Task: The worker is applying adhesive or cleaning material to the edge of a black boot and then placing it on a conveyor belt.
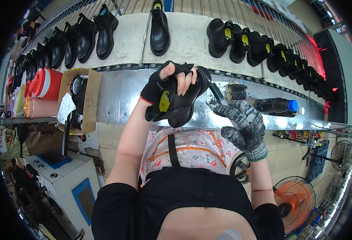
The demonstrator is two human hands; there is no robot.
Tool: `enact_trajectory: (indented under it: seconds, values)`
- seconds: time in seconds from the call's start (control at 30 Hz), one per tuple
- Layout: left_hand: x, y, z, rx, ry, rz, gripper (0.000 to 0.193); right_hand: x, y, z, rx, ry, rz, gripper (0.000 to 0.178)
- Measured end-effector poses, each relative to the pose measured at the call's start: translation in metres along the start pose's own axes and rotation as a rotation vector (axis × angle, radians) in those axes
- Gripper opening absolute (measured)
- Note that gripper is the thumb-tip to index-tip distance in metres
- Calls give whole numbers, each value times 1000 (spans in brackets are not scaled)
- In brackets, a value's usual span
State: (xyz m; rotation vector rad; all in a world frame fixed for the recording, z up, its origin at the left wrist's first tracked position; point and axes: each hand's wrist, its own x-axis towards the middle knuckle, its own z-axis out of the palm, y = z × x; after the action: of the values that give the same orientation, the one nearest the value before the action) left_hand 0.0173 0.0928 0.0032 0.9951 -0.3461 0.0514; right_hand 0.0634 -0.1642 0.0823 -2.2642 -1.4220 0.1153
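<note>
Boots first, then: where is the one being worked on?

"The black boot [187, 98] is held up over the metal ledge [120, 96], in front of the body. The left hand [165, 85], in a black fingerless glove, grips it with bare fingertips across the upper."

And the other?

"The right hand [242, 126], in a grey knitted glove, has its fingers closed on a small dark-ended tool [216, 92]. Its end is right at the boot; I can't tell whether it touches."

What crowds the space?

"A dark, rough block [236, 91] sits just beyond the right hand. Right of that lies a dark bottle [272, 105] with a blue cap. At left, a cardboard box [91, 100] holds a hairbrush [76, 85] and other dark things, beside a red jug [50, 83]. Across the far side, more boots stand on the pale conveyor [188, 34], left, middle and right. An orange fan [295, 204] is behind the right arm."

Any labels or writing?

"A yellow patch [165, 101] inside the held boot carries a small dark mark, too small to read. A white paper [67, 107] hangs over the box; whatever it bears is too faint to make out."
</note>
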Motion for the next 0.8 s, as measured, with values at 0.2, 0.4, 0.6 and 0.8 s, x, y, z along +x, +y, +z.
enact_trajectory:
  seconds: [0.2,0.4,0.6,0.8]
  values:
    - [-2,0,0,-18,8,0,70,6,1,0,-7,-54,-39,49]
    - [1,-3,6,-1,61,33,71,6,2,3,30,-91,1,52]
    - [0,-4,5,6,82,30,72,6,8,10,33,-38,-26,51]
    - [-2,-3,-12,-44,43,69,70,4,13,28,-1,-16,-55,43]
